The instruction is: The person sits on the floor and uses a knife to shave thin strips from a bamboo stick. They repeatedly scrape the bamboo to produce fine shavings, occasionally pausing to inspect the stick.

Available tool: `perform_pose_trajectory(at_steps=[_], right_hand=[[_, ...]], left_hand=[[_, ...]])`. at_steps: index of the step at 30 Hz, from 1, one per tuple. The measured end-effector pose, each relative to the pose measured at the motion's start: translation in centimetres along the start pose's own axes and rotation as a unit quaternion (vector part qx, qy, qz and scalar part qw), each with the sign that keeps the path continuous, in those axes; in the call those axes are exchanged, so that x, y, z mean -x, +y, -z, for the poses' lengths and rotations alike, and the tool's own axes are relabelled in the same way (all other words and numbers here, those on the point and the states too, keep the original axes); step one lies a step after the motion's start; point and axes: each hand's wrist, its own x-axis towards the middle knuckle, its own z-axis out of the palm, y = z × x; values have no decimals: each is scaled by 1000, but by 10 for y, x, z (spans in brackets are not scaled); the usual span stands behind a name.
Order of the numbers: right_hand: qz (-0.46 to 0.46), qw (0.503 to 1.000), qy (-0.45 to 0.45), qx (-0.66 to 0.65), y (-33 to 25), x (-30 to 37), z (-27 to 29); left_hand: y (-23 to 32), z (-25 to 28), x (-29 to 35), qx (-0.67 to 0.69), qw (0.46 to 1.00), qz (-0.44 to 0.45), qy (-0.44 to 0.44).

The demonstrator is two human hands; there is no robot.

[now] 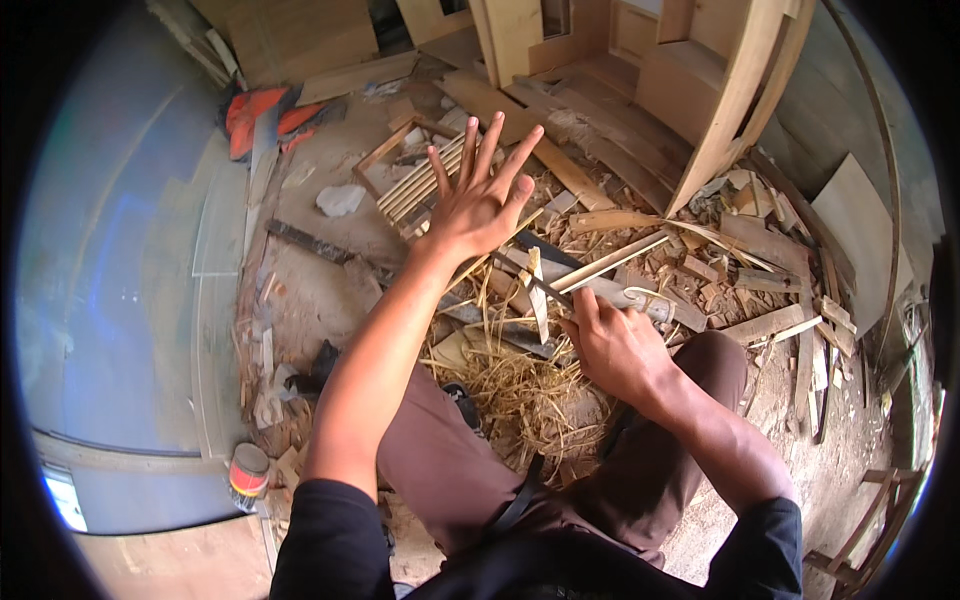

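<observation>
My left hand [472, 205] is raised over the work area with its fingers spread and nothing in it. Lower and to the right, my right hand [622, 352] is closed round a knife, its handle hidden in my fist. The knife's narrow dark blade [537, 284] slants up and left from the fist. A short pale wood sliver [538, 308] stands by the blade; I cannot tell whether they touch. Close beyond my right hand lie a long pale strip [618, 260] and a round pale pole [648, 303]. Curled shavings [525, 392] are heaped between my legs.
Several slim sticks [412, 192] lie side by side beyond my left hand. Offcuts [745, 240] litter the ground at right, below a wooden cabinet frame [735, 120]. A tin [248, 470] stands at lower left, an orange cloth [252, 118] at upper left.
</observation>
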Motion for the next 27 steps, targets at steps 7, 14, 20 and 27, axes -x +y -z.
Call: perform_pose_trajectory(at_steps=[7,14,20,27], right_hand=[[-20,999,15,-28,9,18,-7],[-34,999,-5,-32,13,16,-3],[-25,998,-62,16,10,1,0],[-44,998,2,-55,56,22,-22]], left_hand=[[10,58,-30,-66,976,-108,175],[18,187,-74,-101,851,-274,436],[-4,-22,-2,-22,998,18,64],[20,-50,0,-47,995,60,-70]])
